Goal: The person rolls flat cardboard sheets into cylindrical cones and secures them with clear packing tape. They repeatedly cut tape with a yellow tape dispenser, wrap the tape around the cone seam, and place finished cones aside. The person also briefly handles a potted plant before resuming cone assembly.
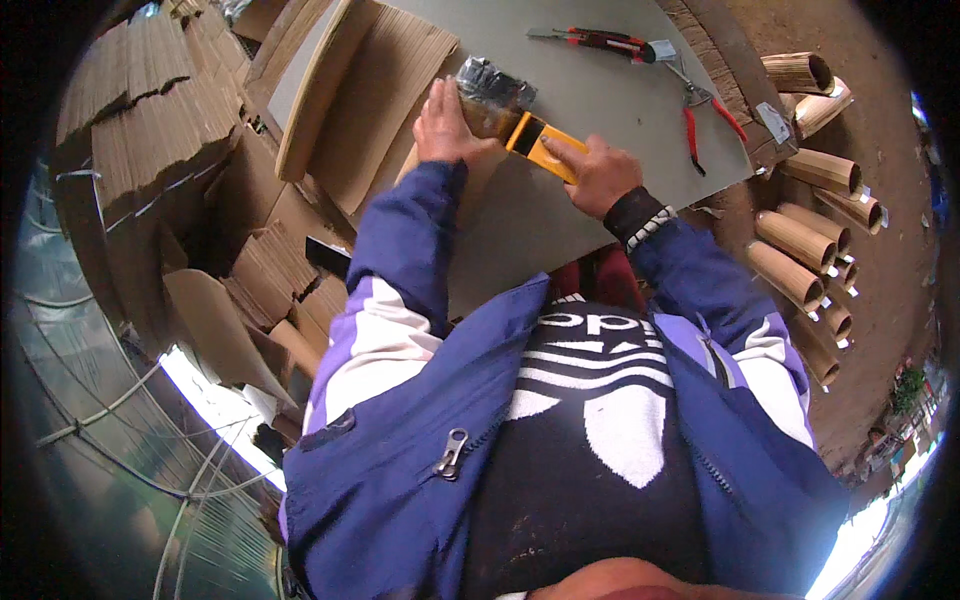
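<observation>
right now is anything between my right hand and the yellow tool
Nothing visible: your right hand grips the yellow tool directly. The red-and-black cutter and red-handled pliers lie elsewhere on the gray table, not between them.

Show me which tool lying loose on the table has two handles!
The pliers: two red handles spread apart. The utility knife beside them has just one red-and-black handle.
</observation>
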A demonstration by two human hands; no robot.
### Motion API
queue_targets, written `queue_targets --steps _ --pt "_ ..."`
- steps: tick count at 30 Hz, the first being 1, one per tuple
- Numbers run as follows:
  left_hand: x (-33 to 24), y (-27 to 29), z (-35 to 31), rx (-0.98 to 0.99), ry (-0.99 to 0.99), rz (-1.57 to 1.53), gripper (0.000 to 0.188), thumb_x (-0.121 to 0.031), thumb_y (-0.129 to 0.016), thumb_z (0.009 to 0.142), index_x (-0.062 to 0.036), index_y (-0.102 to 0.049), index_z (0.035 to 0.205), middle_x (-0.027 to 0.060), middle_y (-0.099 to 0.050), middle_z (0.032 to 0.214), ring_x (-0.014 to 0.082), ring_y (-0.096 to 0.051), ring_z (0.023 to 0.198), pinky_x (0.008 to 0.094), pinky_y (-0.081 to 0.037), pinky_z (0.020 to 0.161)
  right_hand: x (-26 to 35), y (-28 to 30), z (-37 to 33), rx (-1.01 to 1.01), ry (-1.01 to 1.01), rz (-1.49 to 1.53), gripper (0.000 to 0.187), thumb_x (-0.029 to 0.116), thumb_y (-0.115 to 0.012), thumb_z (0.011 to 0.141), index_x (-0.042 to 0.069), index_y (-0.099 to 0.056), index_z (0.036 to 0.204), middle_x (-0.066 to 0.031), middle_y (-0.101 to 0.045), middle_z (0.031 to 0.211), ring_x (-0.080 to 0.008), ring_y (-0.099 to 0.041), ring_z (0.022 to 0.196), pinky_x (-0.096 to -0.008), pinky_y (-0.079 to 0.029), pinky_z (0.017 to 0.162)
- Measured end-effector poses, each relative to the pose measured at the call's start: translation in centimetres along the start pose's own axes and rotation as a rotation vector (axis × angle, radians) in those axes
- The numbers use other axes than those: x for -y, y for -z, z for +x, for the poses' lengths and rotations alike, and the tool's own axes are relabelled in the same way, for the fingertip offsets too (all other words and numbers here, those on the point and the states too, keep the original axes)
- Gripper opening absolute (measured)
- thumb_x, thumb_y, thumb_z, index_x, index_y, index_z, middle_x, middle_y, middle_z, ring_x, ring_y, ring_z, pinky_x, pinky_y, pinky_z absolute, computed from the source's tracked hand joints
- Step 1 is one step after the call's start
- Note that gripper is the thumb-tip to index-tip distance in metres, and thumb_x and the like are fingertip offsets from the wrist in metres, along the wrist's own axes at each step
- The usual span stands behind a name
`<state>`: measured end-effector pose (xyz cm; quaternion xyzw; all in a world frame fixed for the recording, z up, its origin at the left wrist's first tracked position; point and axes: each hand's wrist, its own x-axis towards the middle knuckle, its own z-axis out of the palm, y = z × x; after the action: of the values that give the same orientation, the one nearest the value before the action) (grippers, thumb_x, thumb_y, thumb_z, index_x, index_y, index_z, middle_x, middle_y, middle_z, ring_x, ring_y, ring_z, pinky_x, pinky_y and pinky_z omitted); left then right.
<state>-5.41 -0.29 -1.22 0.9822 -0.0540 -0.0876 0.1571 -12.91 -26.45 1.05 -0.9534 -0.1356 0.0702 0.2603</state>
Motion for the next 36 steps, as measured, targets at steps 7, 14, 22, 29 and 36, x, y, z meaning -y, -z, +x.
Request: queue_targets --steps 7,14,22,29,36 --pt "-2.2 0.7 -2.7 0.07 0.122 0.271 0.118 -0.039 -0.085 0.061 -0.0014 -0.021 0.152 0.0184 -0.02 0.159 0.0348 -0.017 0.147 0.0528 -0.016 0.118 0.2 -1.9 1.4 -0.134 0.063 0.123 0.058 0.028 -0.078 0.072 0.034 -0.063 0.127 -0.0098 -0.058 0.082 -0.0293 -0.064 0.065 -0.0436 -0.053 0.058" --pt "3.9 0.3 2.6 -0.111 0.156 0.211 0.106 -0.044 -0.085 0.063 -0.0085 -0.032 0.147 0.0154 -0.041 0.148 0.0332 -0.038 0.138 0.0503 -0.031 0.111 4.5 -0.2 6.9 -0.083 0.062 0.205 0.057 0.028 -0.075 0.075 0.032 -0.061 0.13 -0.0106 -0.06 0.086 -0.0309 -0.066 0.071 -0.043 -0.055 0.061" --pt "1.1 2.2 2.9 -0.08 0.228 0.102 0.103 -0.045 -0.086 0.057 -0.0076 -0.039 0.141 0.0134 -0.049 0.138 0.0327 -0.046 0.13 0.0475 -0.035 0.109 0.3 3.0 -0.2 0.037 0.059 0.128 0.067 0.026 -0.078 0.071 0.036 -0.057 0.134 -0.0105 -0.058 0.085 -0.0298 -0.065 0.07 -0.044 -0.054 0.06" --pt "3.5 6.6 5.7 0.136 0.219 -0.056 0.097 -0.048 -0.089 0.049 -0.0064 -0.053 0.129 0.0147 -0.06 0.128 0.0297 -0.057 0.121 0.0399 -0.047 0.101 1.8 1.5 2.6 0.177 -0.002 -0.018 0.06 0.024 -0.073 0.076 0.036 -0.058 0.132 -0.0117 -0.06 0.086 -0.0327 -0.066 0.073 -0.0455 -0.054 0.061" --pt "8.2 5.0 7.4 0.153 0.129 -0.151 0.098 -0.043 -0.091 0.052 -0.0058 -0.051 0.133 0.0181 -0.063 0.123 0.0321 -0.06 0.117 0.0393 -0.049 0.1 6.5 -2.3 14.0 0.327 -0.073 -0.167 0.031 0.023 -0.061 0.081 0.029 -0.068 0.111 -0.0136 -0.069 0.084 -0.0335 -0.07 0.085 -0.0488 -0.056 0.069"
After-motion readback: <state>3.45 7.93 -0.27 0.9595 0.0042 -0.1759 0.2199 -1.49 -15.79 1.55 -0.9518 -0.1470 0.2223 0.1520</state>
